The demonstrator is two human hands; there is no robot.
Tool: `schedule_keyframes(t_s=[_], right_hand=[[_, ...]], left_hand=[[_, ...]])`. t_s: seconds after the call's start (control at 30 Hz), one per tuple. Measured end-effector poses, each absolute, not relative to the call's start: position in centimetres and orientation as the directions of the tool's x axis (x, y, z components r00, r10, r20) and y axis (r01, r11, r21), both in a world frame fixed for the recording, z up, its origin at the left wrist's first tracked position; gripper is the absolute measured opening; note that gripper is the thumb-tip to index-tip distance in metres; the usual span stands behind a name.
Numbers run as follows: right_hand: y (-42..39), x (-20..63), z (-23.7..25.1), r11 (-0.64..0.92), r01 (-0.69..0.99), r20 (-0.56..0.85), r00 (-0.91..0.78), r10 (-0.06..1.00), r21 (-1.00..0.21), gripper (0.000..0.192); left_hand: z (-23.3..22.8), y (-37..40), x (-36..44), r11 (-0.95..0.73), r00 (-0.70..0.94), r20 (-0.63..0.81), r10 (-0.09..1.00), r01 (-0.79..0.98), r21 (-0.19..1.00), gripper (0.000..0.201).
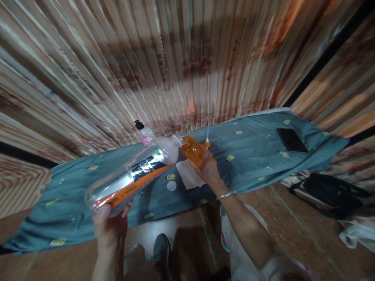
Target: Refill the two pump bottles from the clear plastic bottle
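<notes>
My left hand [113, 222] is closed round the lower end of a large clear plastic bottle [137, 173] with a silver and orange label. The bottle is tilted, its neck pointing up and to the right. In my right hand [207, 166] is a small amber bottle [190, 148], tipped so that its mouth meets the mouth of the clear one. Whether liquid is passing between them I cannot make out. A pump top [207, 143] with an orange collar lies just behind my right hand. Below the bottles are a pale cloth [189, 175] and a white round cap [171, 185].
A clear bottle with a black cap [139, 125] stands behind the large bottle. The table has a blue-green patterned cover [252, 148]; a dark phone [292, 140] lies at its right. A striped curtain [175, 58] hangs behind. A black bag [328, 193] sits at the lower right.
</notes>
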State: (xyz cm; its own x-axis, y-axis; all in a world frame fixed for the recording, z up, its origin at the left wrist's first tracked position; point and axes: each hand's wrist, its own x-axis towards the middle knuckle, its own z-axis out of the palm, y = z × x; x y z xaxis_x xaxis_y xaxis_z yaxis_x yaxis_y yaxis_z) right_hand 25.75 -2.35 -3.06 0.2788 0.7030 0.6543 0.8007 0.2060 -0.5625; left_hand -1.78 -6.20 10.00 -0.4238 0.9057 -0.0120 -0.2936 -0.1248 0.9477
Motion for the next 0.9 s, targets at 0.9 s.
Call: schedule_keyframes(t_s=[0.9], right_hand=[[-2.29,25.59,-3.17,0.209,0.856,0.728,0.246,0.640,-0.473,0.069]], left_hand=[[9.52,-6.19,-1.99,-0.143,-0.430,0.013,0.903,-0.273,0.951,0.032]])
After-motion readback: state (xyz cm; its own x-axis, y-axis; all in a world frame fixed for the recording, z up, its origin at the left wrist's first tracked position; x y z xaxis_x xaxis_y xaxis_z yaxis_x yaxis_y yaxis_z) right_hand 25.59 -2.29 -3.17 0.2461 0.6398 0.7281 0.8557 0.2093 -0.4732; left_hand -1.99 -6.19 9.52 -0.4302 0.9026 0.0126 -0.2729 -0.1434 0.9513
